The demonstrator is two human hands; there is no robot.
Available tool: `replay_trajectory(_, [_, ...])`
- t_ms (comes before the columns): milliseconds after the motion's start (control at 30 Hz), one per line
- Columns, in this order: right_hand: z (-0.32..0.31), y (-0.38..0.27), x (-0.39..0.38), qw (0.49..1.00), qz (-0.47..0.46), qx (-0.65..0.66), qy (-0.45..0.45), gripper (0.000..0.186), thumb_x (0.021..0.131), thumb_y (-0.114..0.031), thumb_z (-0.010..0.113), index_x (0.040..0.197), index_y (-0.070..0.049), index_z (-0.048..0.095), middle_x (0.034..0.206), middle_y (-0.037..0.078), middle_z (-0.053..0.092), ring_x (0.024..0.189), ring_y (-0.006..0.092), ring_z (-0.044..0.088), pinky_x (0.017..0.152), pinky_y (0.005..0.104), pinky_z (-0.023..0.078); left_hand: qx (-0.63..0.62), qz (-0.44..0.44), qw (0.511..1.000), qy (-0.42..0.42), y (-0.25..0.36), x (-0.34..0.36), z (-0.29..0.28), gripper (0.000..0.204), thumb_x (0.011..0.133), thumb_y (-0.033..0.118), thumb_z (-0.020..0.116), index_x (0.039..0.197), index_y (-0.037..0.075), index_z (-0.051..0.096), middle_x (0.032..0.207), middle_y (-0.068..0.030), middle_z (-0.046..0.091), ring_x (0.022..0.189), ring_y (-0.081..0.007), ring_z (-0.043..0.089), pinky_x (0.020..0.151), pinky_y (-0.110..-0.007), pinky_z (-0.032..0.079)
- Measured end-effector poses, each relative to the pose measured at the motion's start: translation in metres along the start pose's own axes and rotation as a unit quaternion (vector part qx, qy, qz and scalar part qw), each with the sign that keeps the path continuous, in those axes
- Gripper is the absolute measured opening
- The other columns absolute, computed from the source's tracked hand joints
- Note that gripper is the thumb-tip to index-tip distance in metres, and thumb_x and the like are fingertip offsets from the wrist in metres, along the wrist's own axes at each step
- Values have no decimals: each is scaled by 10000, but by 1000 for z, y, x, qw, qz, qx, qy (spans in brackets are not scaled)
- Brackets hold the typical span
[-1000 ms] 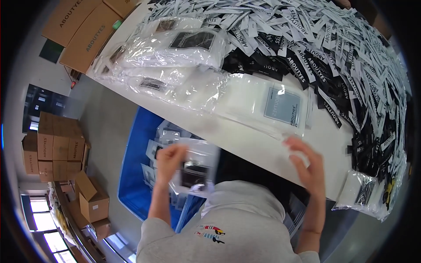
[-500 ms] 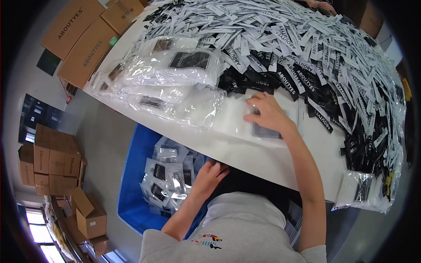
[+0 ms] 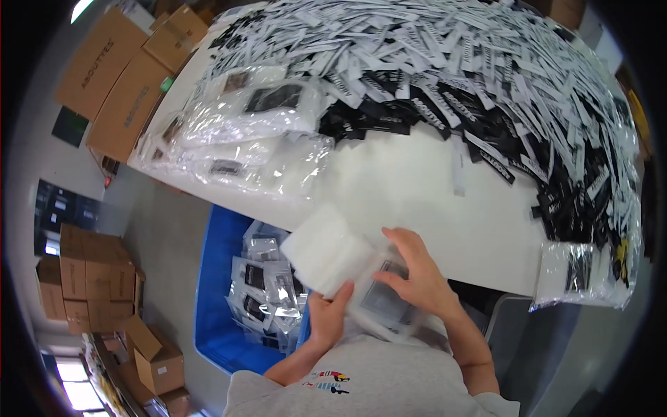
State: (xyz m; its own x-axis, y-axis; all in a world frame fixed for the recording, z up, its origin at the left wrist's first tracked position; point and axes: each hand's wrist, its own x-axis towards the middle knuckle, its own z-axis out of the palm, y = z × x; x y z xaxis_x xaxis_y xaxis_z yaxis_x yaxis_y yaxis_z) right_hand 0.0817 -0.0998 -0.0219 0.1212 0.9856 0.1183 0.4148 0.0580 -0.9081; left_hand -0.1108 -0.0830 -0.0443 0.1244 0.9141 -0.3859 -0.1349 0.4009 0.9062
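My left hand (image 3: pixel 328 317) grips a white square pad (image 3: pixel 326 251), thick and soft-looking, with the thumb along its near edge. The pad is tilted and slightly blurred in front of the table's near edge. Just right of it, close to my shirt, is a clear pouch (image 3: pixel 383 295) with a dark grey printed panel, smeared by motion. My right hand (image 3: pixel 425 279) is over the pouch's right side, thumb and index finger spread apart. Whether its hidden fingers touch the pouch, I cannot tell.
A blue bin (image 3: pixel 217 306) of filled pouches (image 3: pixel 253 278) stands below the table (image 3: pixel 410 170) at left. Shiny plastic packs (image 3: pixel 253 139) lie on the table's left. Behind them spreads a heap of black and white printed strips (image 3: pixel 445 62). Another pack (image 3: pixel 573 271) sits at the right corner.
My left hand has come up from below the table edge and now holds the white pad. My right hand has drawn back toward my body, and the pouch has left the tabletop.
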Motion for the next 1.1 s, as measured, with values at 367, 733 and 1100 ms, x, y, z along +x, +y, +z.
replay_trajectory(367, [-103,36,-49,914,60,213,341,316,872,-6,544,1184,43,530,957,102,617,869,142,577,742,265,465,594,261,469,-600,175,116,163,504,738,115,667,1201,1,505,1015,-188,638,938,-343,611,825,-363,483])
replay_trajectory(733, [-95,52,-40,933,129,64,329,312,847,-19,584,1158,-13,559,984,85,611,852,139,590,683,256,488,661,84,357,-655,121,257,230,653,647,151,749,1229,-8,499,1107,-163,612,1013,-246,585,874,-320,457])
replay_trajectory(1100, [-106,41,-20,933,156,-65,318,166,834,-33,609,995,9,613,928,105,627,770,186,601,619,271,473,590,475,524,-389,89,176,102,429,725,145,712,1111,72,542,1256,-111,516,1202,-345,430,1003,-424,373])
